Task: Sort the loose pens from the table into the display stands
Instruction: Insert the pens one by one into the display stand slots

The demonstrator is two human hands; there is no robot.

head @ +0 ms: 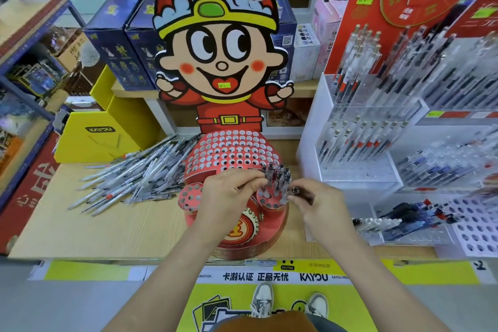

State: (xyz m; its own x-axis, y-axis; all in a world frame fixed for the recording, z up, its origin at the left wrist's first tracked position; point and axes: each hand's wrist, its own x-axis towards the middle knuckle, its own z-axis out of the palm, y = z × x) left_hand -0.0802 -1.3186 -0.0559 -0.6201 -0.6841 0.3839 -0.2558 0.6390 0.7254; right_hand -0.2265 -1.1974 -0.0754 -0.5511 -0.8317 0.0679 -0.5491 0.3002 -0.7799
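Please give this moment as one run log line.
left hand: pinches pen in stand | right hand: pinches second pen beside it | stand: few pens in, most holes empty | pile: on table, left of stand

- Left hand (229,193): back facing up, fingers curled, fingertips pinching a slim pen (269,179) on its right side.
- Right hand (322,203): back up, fingers curled, thumb and forefinger pinching a dark-capped pen (295,191) that points toward the left hand.
- Left forearm (172,264) and right forearm (377,264): bare, reaching forward and converging. The hands are near each other, not touching.
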